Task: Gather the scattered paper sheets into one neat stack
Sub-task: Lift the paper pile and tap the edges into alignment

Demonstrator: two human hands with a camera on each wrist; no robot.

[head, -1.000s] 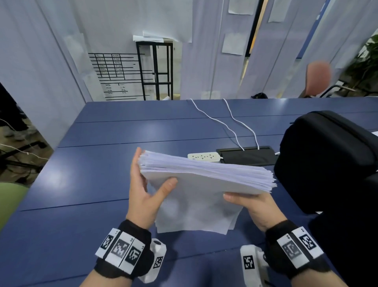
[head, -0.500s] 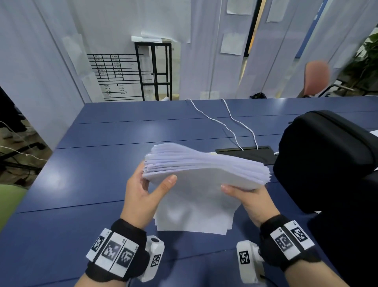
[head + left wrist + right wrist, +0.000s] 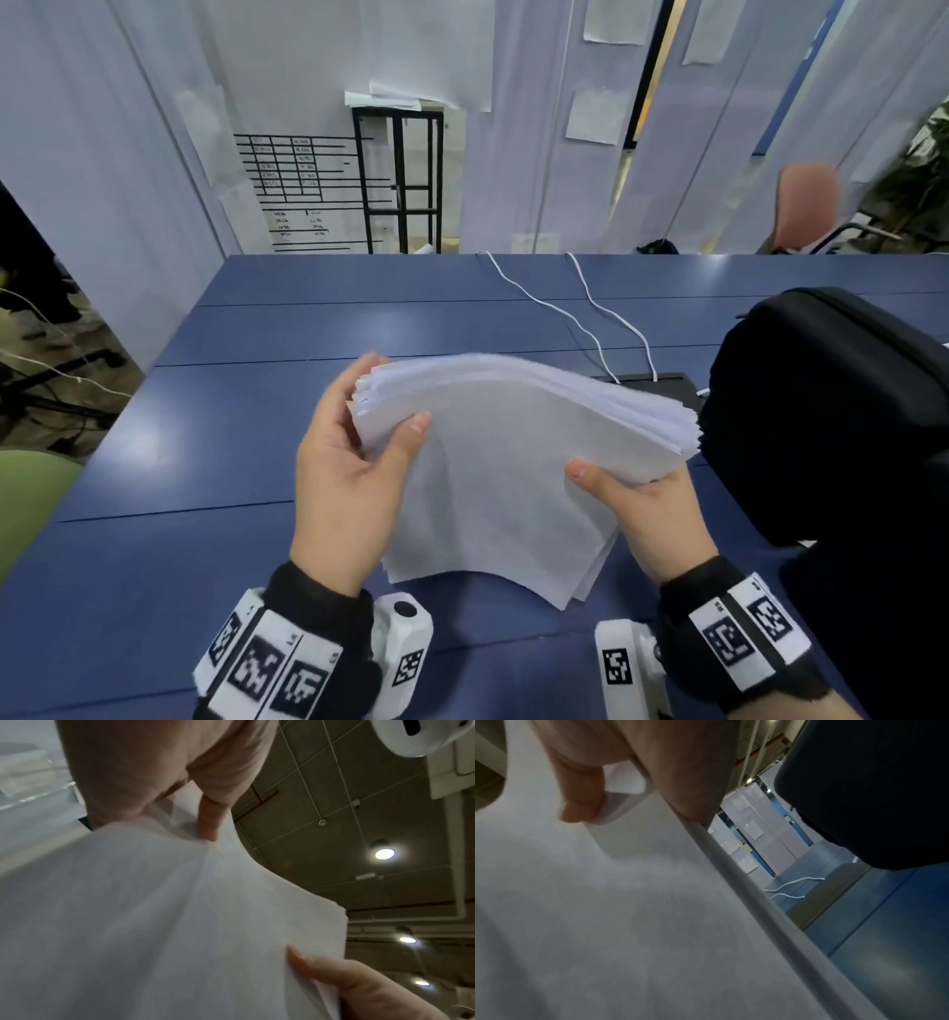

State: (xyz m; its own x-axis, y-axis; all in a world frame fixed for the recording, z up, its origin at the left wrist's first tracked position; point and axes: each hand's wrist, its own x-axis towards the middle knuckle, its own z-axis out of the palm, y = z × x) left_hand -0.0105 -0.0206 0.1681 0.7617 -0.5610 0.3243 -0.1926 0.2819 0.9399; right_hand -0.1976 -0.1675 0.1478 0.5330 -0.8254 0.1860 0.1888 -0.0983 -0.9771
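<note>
A thick stack of white paper sheets [image 3: 513, 452] stands nearly on edge over the blue table [image 3: 215, 462], its upper part bowed away from me and its lower edge close to the tabletop. My left hand [image 3: 354, 452] grips the stack's left side, thumb on the near face and fingers behind. My right hand [image 3: 642, 503] grips the right side, thumb on the near face. The left wrist view shows the paper [image 3: 154, 923] with both thumbs pressed on it. In the right wrist view the stack [image 3: 603, 912] fills most of the picture, with its edge running diagonally.
A large black bag [image 3: 832, 411] sits on the table just right of the stack. Two white cables [image 3: 590, 313] run to a dark flat device [image 3: 662, 383] behind the paper. A green chair [image 3: 25, 503] is at the left edge of the table.
The stack has been tipped up from a flatter hold to nearly on edge and lifted slightly, its top now bowed. It hides the white power strip. Both hands kept their grip.
</note>
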